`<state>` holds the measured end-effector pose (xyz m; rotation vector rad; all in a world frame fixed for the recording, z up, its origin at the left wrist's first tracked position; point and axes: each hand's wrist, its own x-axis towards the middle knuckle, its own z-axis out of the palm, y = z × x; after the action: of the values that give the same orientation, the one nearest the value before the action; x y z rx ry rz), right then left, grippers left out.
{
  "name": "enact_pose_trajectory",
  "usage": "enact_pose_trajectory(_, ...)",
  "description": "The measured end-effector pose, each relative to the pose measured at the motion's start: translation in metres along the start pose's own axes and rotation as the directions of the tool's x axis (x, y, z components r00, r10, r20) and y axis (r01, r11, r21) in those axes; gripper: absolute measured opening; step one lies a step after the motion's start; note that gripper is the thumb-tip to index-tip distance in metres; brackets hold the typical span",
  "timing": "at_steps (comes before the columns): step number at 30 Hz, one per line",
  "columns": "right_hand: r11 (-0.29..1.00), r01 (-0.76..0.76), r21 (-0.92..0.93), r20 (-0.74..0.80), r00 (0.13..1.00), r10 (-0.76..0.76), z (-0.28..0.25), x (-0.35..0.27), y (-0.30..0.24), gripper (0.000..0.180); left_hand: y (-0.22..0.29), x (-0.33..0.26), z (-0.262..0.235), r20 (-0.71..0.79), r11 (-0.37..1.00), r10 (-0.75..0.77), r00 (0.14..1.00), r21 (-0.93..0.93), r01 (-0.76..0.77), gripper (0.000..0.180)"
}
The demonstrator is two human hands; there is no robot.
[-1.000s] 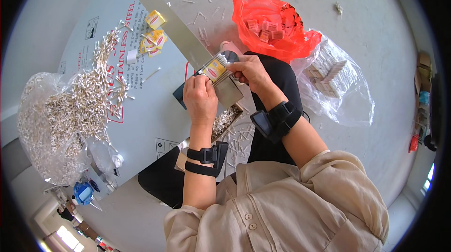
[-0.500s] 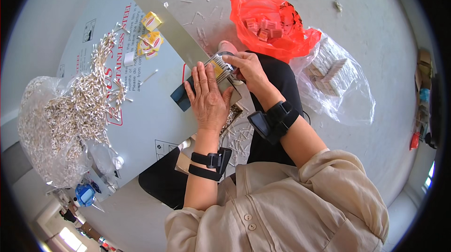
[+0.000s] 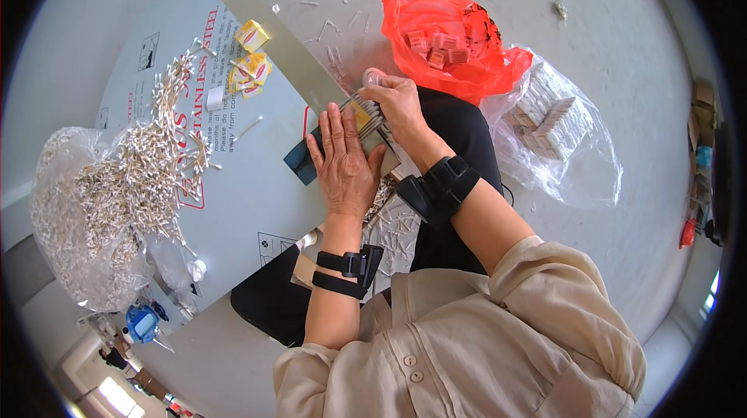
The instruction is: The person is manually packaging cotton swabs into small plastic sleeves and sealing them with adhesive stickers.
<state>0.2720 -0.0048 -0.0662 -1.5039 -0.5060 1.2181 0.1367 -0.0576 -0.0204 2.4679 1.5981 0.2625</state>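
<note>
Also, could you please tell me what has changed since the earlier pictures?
The left grip went from pinching the left end of the swab row to lying flat over part of it, fingers spread. The right grip moved a little up and left in the picture; whether it holds swabs is unclear. The red bag, clear bag and swab heap stayed as they were.

A: Is your view bright enough?
B: Yes, you have soft, even light, with faint shadows. One window at your lower left burns out white; another bright patch glows at the right rim.
A: Any glare or blur for you?
B: You catch glints on the clear bag. Your left fingers look fairly sharp, but edges bend and fade to black.
</note>
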Motion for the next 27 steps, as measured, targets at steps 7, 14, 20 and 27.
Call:
enact_pose_trajectory(7,0.982,-0.112,0.149,0.082,0.992,0.1,-0.009,-0.005,-0.009,0.013,0.0,0.0,0.0,-0.032,0.999,-0.019,0.999,-0.032,0.018,0.083)
enact_pose_trajectory(14,0.938,-0.28,0.203,0.128,0.958,0.258,-0.028,-0.033,-0.015,0.016,0.003,-0.01,-0.002,-0.12,0.993,-0.112,0.986,-0.057,0.105,0.088)
enact_pose_trajectory(20,0.942,-0.272,0.196,0.098,0.961,0.257,-0.026,-0.035,-0.018,0.018,-0.001,-0.03,-0.002,-0.069,0.98,-0.187,0.98,0.062,0.192,0.091)
enact_pose_trajectory(27,0.947,-0.245,0.209,0.119,0.967,0.224,-0.024,-0.032,-0.011,0.021,0.015,-0.027,0.003,-0.035,0.979,-0.195,0.98,0.049,0.197,0.094)
